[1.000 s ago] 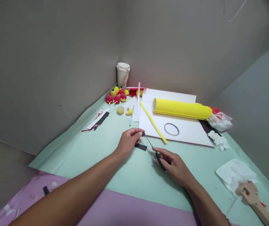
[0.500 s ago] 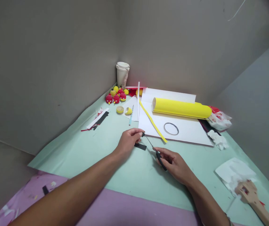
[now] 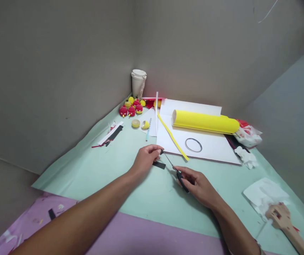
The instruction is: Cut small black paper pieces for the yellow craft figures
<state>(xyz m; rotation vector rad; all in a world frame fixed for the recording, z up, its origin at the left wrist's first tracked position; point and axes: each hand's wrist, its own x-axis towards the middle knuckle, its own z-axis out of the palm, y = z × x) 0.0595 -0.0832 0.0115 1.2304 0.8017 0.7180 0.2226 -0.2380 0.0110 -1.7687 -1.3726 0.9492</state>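
Note:
My left hand is closed in a pinch on a small piece of black paper. In my right hand is a pair of scissors with black handles, my fingers in and around the loops. The scissor blades point up and left, their tips at the small black piece. Under my left hand a black paper strip lies on the light green sheet, partly hidden by the fingers.
Beyond my hands are a white board with a ring, a yellow paper roll and a yellow strip. Red and yellow ornaments and a white cup stand behind. A glue gun lies at right; paper scraps, left.
Almost nothing differs. Both hands, the scissors and the black piece stay in nearly the same place.

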